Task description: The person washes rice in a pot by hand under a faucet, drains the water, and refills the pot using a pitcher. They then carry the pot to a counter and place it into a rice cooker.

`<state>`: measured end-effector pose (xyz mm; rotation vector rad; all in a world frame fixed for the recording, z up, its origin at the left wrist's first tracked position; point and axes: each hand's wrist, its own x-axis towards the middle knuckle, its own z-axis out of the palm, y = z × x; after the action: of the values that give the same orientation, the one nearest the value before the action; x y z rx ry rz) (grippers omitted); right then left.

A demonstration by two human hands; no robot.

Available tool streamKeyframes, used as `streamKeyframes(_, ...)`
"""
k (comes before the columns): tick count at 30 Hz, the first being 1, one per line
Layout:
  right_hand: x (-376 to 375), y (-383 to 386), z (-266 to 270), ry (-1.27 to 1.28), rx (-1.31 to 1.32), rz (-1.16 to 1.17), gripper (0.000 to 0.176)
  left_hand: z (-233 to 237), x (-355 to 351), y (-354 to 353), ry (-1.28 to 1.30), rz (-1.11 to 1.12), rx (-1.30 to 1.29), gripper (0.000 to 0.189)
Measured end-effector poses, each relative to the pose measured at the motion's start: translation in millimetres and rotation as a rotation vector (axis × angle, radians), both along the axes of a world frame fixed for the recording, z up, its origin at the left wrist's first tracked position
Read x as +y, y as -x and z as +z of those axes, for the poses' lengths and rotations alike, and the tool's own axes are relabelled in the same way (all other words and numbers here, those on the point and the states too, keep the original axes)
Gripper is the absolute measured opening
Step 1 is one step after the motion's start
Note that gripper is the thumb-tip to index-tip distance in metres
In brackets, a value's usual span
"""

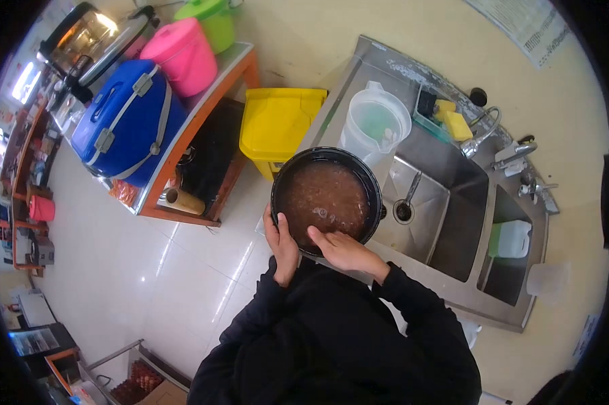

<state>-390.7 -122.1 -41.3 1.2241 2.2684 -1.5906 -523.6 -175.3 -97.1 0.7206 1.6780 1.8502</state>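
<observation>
While facing the sink, holds pot out in both hands, straight ahead of the chest and over the sink's near left corner. Cannot tell whether propped on the steel edge there or lifted clear of it.

Grips with left hand closed round the pot's near left wall, thumb up along the side, fingers hidden underneath. Lays right hand over the near rim, a little right of centre, fingers curled inward across the lip toward the brown water. Cannot tell whether dipped in or only hooked on the rim.

Being round, offers no long axis. Looks level or close to it, with the water and its grains spread evenly up to the walls. Keeps both hands on the near half, touching, the left further round the side and the right nearer the middle, so neither nearer than the other. Leaves the far and right parts of the rim bare.

Hangs just left of the first basin, with the drain close beside the pot's right rim. Has jug just beyond on the sink's far left corner, almost touching the far rim. Shows bin on the floor beyond and to the left, off the sink.
</observation>
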Motion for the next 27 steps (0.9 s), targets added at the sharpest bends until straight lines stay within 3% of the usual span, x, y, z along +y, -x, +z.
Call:
streamKeyframes(3, 10.5, 23.5, -20.9, -0.283, 0.274, -0.077, 0.039, -8.0, -1.0, 6.5, -0.018, -0.064, -0.068, 0.036)
streamKeyframes(4, 17.9, 28.2, -23.0, -0.431, 0.241, -0.015, 0.038, -8.2, -1.1, 7.6, -0.027, -0.087, -0.097, 0.036)
streamKeyframes(6, 32.2, 34.8, -25.5, -0.729, 0.166, 0.112, 0.046, -5.2, -2.7, 8.2, -0.024, -0.121, -0.075, 0.037)
streamKeyframes(9, 41.1, 35.9, -38.4, -0.882, -0.010, 0.371, 0.056, -0.6, -2.7, 13.5, 0.007, -0.201, -0.063, 0.040)
streamKeyframes(15, 40.5, 10.3, -33.9, -0.705, -0.102, 0.437, 0.059, 3.3, -5.4, 31.1, 0.070, -0.342, -0.020, 0.046)
streamKeyframes(18, 51.6, -4.8, -34.9, -0.674, -0.105, 0.308, 0.050, 5.7, -3.6, 37.7, 0.067, -0.387, -0.015, 0.047)
streamKeyframes(23, 88.1, -4.4, -55.8, -0.784, -0.034, 0.065, 0.045, -29.5, -1.4, 44.5, 0.060, -0.385, -0.011, 0.051)
streamKeyframes(27, 97.0, 30.3, -48.8, -0.763, 0.055, -0.056, 0.047, -31.9, 0.1, 47.8, 0.101, -0.351, 0.271, 0.051)
